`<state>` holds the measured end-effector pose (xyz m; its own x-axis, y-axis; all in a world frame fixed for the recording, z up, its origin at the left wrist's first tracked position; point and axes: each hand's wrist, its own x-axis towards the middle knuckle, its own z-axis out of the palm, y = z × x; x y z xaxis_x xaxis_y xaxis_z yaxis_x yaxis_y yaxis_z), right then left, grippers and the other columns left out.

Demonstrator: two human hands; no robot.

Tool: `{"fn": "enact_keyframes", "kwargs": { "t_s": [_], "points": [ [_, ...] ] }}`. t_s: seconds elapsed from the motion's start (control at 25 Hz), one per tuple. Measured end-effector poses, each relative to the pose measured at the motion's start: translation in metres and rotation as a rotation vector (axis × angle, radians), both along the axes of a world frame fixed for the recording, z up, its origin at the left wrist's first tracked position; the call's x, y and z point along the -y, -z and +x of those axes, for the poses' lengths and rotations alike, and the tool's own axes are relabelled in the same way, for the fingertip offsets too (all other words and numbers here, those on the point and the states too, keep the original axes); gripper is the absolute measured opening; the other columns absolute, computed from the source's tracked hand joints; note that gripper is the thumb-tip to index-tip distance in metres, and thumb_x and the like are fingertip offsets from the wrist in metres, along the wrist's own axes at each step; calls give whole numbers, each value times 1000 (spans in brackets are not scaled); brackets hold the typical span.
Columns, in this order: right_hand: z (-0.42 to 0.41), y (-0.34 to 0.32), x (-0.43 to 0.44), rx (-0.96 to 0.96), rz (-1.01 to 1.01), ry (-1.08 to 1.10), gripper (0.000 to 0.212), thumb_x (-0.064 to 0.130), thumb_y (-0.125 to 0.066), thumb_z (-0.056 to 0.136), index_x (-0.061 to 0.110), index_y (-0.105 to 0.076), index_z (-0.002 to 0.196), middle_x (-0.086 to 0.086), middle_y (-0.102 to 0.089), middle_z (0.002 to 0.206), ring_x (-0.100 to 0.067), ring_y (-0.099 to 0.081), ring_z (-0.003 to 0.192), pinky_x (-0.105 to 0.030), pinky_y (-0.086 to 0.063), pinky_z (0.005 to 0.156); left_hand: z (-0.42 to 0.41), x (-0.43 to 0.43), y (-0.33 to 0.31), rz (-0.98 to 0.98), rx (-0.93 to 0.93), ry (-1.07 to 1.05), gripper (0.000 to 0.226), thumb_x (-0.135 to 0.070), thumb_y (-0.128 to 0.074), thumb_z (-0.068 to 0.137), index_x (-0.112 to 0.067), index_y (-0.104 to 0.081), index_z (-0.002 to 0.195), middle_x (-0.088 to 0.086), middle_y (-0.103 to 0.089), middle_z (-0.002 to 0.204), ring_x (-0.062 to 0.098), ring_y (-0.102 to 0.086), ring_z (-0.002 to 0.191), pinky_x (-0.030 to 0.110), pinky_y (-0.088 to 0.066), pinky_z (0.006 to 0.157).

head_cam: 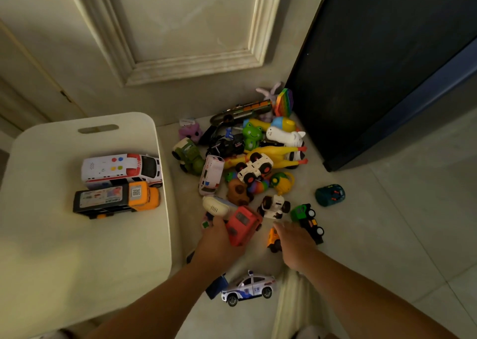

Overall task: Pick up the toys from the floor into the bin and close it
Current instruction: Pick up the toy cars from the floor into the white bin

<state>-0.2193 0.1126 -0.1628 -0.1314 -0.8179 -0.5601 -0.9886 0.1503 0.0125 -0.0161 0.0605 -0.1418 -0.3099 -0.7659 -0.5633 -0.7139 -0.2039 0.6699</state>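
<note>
I'm seeing a cream-white bin [85, 235] holding a white ambulance [121, 169] with red stripes and red, blue, yellow and green dots on its roof, beside an orange-and-black bus [116, 199]. My left hand [216, 245] is gripping a red toy truck [242, 225]. On the pale grey floor [387, 235] I'm looking at a green frog [253, 135], a yellow rubber chicken [273, 155] with red feet, a rainbow-striped pop toy [284, 102], a purple plush [190, 131], a teal car [330, 195], a green-and-black truck [308, 220] and a white police car [247, 287] with blue markings. A dark navy panel [382, 62] is standing behind the pile.
</note>
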Motion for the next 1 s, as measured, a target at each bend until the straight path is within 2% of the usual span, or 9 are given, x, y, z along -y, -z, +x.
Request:
{"fn": "enact_keyframes", "kwargs": {
  "t_s": [0.12,0.2,0.24,0.32,0.4,0.52,0.68,0.88,1.0],
  "points": [
    [-2,4,0,-6,-16,-67,59,8,-53,92,17,-29,146,-7,-47,139,-26,-46,126,-35,-37,105,-4,1,-28,22,-54,53,44,-31,-69,84,-21,-37,112,-8,-60,83,4,-65,72,21,-55,64],
    [-4,-3,12,134,-30,8,48,11,-60,86,18,-42,131,-5,-55,122,-24,-55,110,-31,-46,87,-5,11,-54,39,-159,68,49,-32,-72,82,-22,-42,119,-12,-61,85,-7,-64,66,9,-50,57],
    [-1,-15,20,255,-31,97,43,14,-64,82,20,-47,121,-3,-57,110,-22,-58,100,-28,-45,76,-3,18,-70,52,-221,71,54,-34,-74,79,-23,-45,123,-11,-63,91,-7,-65,70,10,-53,62],
    [12,-51,40,551,-43,353,39,19,-70,76,23,-51,110,0,-59,97,-18,-59,89,-24,-43,66,6,38,-105,63,-302,68,54,-37,-77,76,-27,-48,120,-8,-66,103,5,-69,86,27,-59,79],
    [31,-94,57,816,-84,559,34,20,-70,79,25,-53,108,1,-61,99,-14,-60,89,-23,-45,66,25,60,-142,51,-324,55,49,-34,-79,75,-24,-54,115,-3,-70,105,14,-71,92,37,-57,89],
    [68,-149,77,1080,-139,650,27,25,-62,87,24,-56,113,-6,-64,104,-17,-64,89,-28,-51,67,75,88,-197,-4,-343,-52,47,-28,-82,71,-19,-59,111,5,-73,101,22,-73,89,43,-57,88],
    [130,-197,104,1407,-88,760,23,21,-52,92,16,-56,115,-13,-66,93,-27,-66,75,-34,-54,65,161,106,-258,-139,-111,-55,38,-24,-75,80,-18,-57,114,5,-71,97,19,-71,83,31,-58,76],
    [215,-220,121,1569,34,838,31,34,-55,90,10,-62,110,-13,-65,88,-27,-65,77,-39,-53,76,254,104,-290,-156,11,-278,49,-28,-76,79,-19,-53,121,9,-65,106,27,-66,92,34,-60,68],
    [246,-211,122,1576,37,910,35,38,-50,88,11,-66,105,-14,-71,89,-31,-67,84,-39,-54,77,273,93,-288,1,74,-381,55,-28,-75,78,-14,-49,125,16,-62,110,32,-66,91,42,-61,70]
  ]
}}
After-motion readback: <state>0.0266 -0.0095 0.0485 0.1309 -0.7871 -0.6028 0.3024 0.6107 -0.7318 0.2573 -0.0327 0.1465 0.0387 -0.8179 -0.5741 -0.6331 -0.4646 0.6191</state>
